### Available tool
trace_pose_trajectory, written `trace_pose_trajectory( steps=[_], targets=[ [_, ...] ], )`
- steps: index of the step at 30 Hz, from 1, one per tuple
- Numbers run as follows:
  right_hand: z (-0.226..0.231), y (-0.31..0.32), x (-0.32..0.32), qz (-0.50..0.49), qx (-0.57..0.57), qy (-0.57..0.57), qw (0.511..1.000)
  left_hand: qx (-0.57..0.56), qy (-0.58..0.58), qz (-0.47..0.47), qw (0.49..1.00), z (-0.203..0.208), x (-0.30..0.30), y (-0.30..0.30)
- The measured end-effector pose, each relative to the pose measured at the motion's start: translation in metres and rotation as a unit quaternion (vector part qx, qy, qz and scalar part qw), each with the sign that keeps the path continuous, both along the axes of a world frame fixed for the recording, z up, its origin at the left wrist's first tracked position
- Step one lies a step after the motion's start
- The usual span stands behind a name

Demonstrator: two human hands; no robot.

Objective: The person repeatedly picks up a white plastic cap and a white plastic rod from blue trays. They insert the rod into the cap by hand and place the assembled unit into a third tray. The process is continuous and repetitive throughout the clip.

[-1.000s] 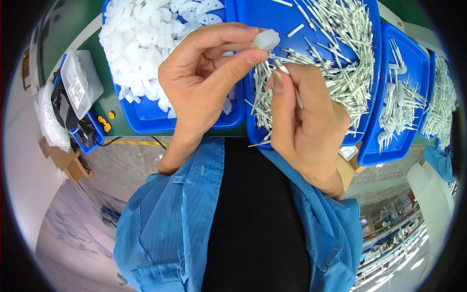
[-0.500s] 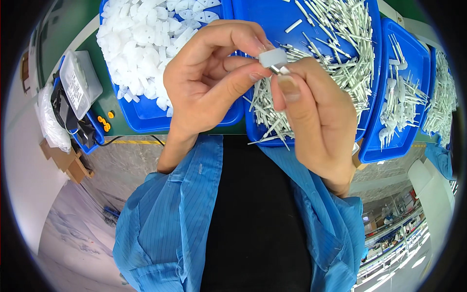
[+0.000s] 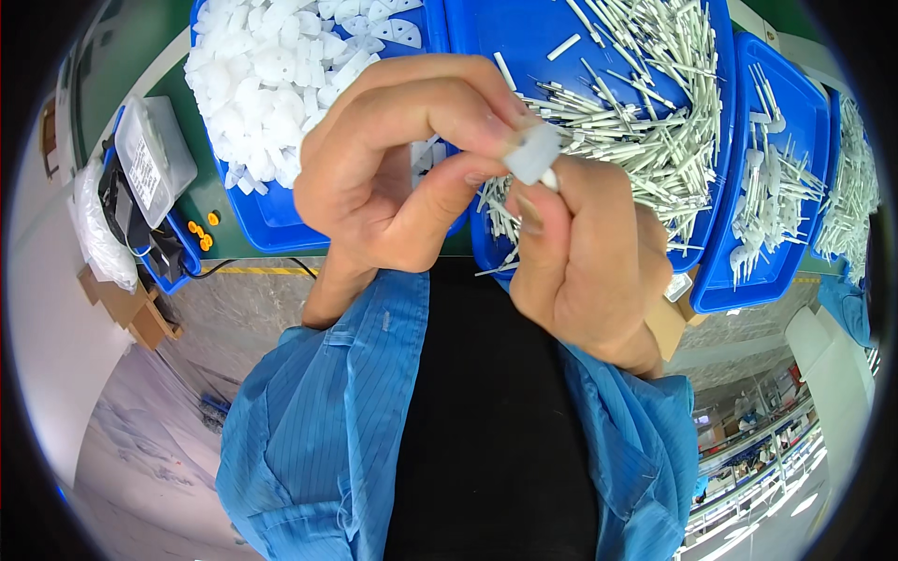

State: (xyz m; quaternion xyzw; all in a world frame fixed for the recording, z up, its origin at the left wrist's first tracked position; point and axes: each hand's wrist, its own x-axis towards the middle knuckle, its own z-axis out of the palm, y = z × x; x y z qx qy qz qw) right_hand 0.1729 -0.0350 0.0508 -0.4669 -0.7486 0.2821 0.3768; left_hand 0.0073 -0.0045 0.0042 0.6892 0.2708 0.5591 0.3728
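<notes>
Over the blue plastic tray of rods [image 3: 505, 37], the left hand [image 3: 348, 192] pinches a translucent white plastic block [image 3: 533, 155] at the slim white rod [image 3: 549, 179] the right hand [image 3: 599, 252] pinches, fit unclear, seemingly joined white pieces [image 3: 773, 178] right of that tray, loose white plastic pieces [image 3: 267, 89] heaped left.

We're looking at a factory workshop here, blue trays [image 3: 281, 234] of loose white parts [image 3: 262, 84] crowding the green counter [image 3: 208, 187]!

From the wearer's head, the fisheye view looks down past the blue pinstriped jacket [image 3: 309, 421], with the left hand [image 3: 346, 187] and right hand [image 3: 594, 266] close below at upper centre, the blue plastic trays [image 3: 500, 37] just beyond, and straight edges bowing toward its rim.
</notes>
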Motion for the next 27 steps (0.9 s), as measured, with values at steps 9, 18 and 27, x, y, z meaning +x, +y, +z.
trace_pose_trajectory(
  steps=[9, 18, 27],
  targets=[
    [-0.021, 0.011, 0.016, 0.034, 0.029, 0.039, 0.998, -0.035, 0.060, -0.038, 0.997, 0.010, -0.012, 0.009],
    [-0.017, 0.010, 0.018, 0.029, 0.042, -0.024, 0.998, -0.037, 0.045, -0.026, 0.998, 0.001, -0.018, 0.004],
    [-0.020, 0.014, 0.018, 0.050, 0.054, -0.018, 0.997, 0.016, 0.034, 0.029, 0.999, -0.004, -0.010, 0.003]
  ],
)
